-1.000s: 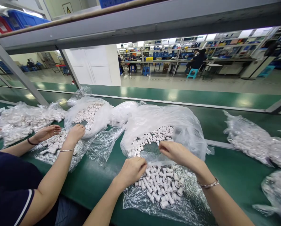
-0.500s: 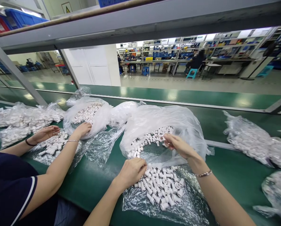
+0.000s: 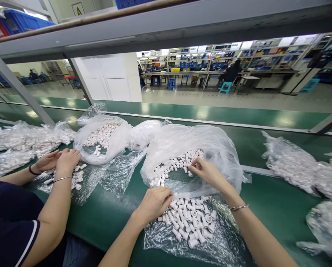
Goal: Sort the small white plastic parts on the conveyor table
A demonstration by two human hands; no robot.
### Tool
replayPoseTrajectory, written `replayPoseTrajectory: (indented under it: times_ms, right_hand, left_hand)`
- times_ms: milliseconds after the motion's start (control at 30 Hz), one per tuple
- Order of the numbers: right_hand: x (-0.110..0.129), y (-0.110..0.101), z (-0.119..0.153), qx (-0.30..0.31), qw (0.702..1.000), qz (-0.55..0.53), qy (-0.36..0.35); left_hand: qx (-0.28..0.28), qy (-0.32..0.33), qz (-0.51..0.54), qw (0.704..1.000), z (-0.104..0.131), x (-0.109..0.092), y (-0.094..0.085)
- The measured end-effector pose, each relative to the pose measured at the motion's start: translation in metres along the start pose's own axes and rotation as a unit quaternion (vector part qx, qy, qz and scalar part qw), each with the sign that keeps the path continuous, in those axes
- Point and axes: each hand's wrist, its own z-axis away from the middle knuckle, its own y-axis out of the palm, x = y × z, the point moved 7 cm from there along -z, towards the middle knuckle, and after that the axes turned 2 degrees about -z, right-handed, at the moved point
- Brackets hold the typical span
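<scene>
My left hand point(image 3: 155, 203) is closed at the upper left edge of a pile of white plastic pipe fittings point(image 3: 192, 222). Its fingertips are pressed together, and anything between them is hidden. The pile lies on a clear plastic sheet or bag point(image 3: 166, 241). My right hand point(image 3: 209, 172) reaches over the opening of a large translucent plastic bag point(image 3: 221, 142). Its thumb and fingers are curled in a pinch beside more loose white fittings point(image 3: 179, 163) inside the bag; I cannot make out what they hold. One fitting lies just under the fingertips.
At left, a co-worker's hands point(image 3: 60, 161) are over another fitting pile, below an open bag of fittings point(image 3: 103, 135). Filled clear bags lie at far left point(image 3: 29, 139) and right point(image 3: 294, 163). A grey shelf beam point(image 3: 166, 27) crosses overhead above the green worktop point(image 3: 113, 222).
My right hand has shifted slightly left over the bag opening, while my left hand stays in place. The co-worker's near hand has moved from the open bag back to the other hand.
</scene>
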Motion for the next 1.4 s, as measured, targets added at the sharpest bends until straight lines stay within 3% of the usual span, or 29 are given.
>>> replayPoseTrajectory:
  times_ms: [100, 267, 333, 400, 467, 533, 633, 733, 767, 833, 933, 1033, 1167, 1233, 1300, 1333, 1400]
  right_hand:
    - [-0.006, 0.018, 0.002, 0.011, 0.985, 0.172, -0.003]
    - [-0.002, 0.028, 0.001, 0.032, 0.986, 0.164, -0.023]
    - [0.007, 0.024, 0.002, 0.062, 0.995, 0.068, -0.029]
    - [0.017, 0.020, 0.005, 0.106, 0.990, -0.097, -0.018]
    - [0.026, 0.016, 0.010, 0.133, 0.958, -0.254, 0.006]
    - [0.032, 0.014, 0.013, 0.147, 0.928, -0.342, 0.024]
    - [0.032, 0.011, 0.011, 0.137, 0.885, -0.444, 0.040]
    - [0.020, 0.000, 0.002, 0.063, 0.863, -0.499, 0.045]
    - [0.014, -0.004, 0.000, 0.037, 0.872, -0.486, 0.046]
    - [0.003, -0.011, -0.003, 0.000, 0.920, -0.389, 0.042]
    - [-0.007, -0.013, -0.004, -0.026, 0.996, -0.078, 0.016]
    - [-0.016, -0.004, -0.002, -0.021, 0.984, 0.176, 0.016]
    - [-0.021, 0.004, -0.001, 0.000, 0.980, 0.197, 0.031]
    - [-0.016, 0.003, -0.001, 0.019, 0.990, 0.137, 0.026]
    - [-0.007, 0.003, 0.000, 0.059, 0.997, -0.043, 0.030]
    - [-0.001, 0.003, 0.001, 0.081, 0.982, -0.164, 0.035]
    - [0.012, 0.001, 0.004, 0.100, 0.917, -0.382, 0.044]
  left_hand:
    - [-0.001, 0.000, 0.002, 1.000, 0.001, 0.000, -0.001]
    - [-0.008, 0.004, -0.003, 1.000, 0.001, -0.001, -0.002]
    - [-0.008, 0.005, -0.004, 1.000, 0.001, -0.001, -0.002]
    - [-0.007, 0.006, -0.008, 1.000, 0.000, -0.001, -0.002]
    - [-0.007, 0.007, -0.012, 1.000, 0.000, -0.001, -0.002]
    - [-0.007, 0.005, -0.012, 1.000, 0.000, 0.000, -0.002]
    - [-0.007, 0.002, -0.010, 1.000, 0.002, 0.000, -0.001]
    - [-0.006, 0.001, -0.008, 1.000, 0.002, 0.001, 0.000]
    - [-0.005, 0.001, -0.007, 1.000, 0.002, 0.001, 0.000]
    - [-0.005, 0.001, -0.007, 1.000, 0.002, 0.001, 0.000]
    - [-0.005, 0.001, -0.006, 1.000, 0.001, 0.001, 0.000]
    - [-0.004, 0.001, -0.005, 1.000, 0.001, -0.001, -0.001]
    - [-0.003, -0.001, -0.003, 1.000, 0.001, -0.002, -0.002]
    - [0.000, -0.001, -0.003, 1.000, 0.001, -0.001, -0.002]
    - [0.000, -0.002, -0.004, 1.000, 0.002, -0.001, -0.001]
    - [0.000, -0.002, -0.005, 1.000, 0.002, 0.000, -0.001]
    - [0.000, -0.004, -0.006, 1.000, 0.002, 0.000, 0.000]
